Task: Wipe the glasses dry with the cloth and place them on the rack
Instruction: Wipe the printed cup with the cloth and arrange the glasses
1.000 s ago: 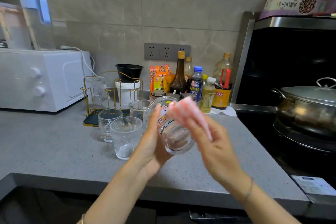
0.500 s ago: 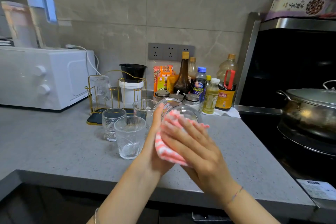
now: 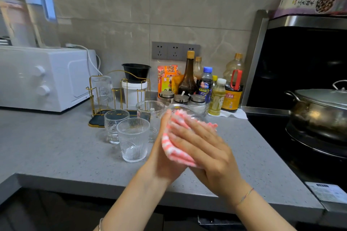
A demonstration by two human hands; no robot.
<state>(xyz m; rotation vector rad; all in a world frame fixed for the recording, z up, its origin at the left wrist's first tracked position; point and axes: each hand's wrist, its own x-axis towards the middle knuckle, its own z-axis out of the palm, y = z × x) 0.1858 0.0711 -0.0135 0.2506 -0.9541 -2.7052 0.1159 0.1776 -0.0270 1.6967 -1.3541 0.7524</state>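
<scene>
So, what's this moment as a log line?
step: drying | left hand: holds glass | right hand: presses pink cloth on it | rack: one tumbler

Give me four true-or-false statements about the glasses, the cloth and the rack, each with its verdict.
1. The right hand presses the striped cloth against the held glass. True.
2. The gold rack holds no glass. False: one clear glass sits on it.
3. The ribbed glass lies on its side. False: it stands upright on the counter.
4. The pot has its lid on. True.
</scene>
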